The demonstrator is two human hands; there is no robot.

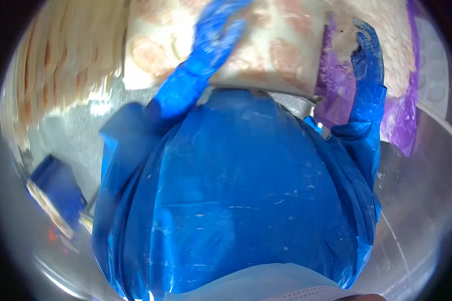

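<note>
My left hand (pixel 217 37), in a wet blue glove, reaches over a pale, flat slab (pixel 186 75) with round pinkish pieces (pixel 148 56) on it. Its thumb and fingers are apart; the fingertips are blurred near the top edge, and nothing shows held. At the right, my right hand (pixel 368 55), gloved in blue and smeared with pale paste, is at a soft, pale pinkish mass (pixel 394 60) lying on purple plastic film (pixel 336 95). Its fingers curve with a gap to the thumb. Whether the fingertips press into the mass is hard to see.
Stacked pale layers with brownish streaks (pixel 70 60) stand at the left on a metal table (pixel 80 135). A dark blue box-like thing (pixel 60 188) lies lower left. At the far right is a white tray with round hollows (pixel 432 70). My blue apron (pixel 246 190) comes close to the slab's near edge.
</note>
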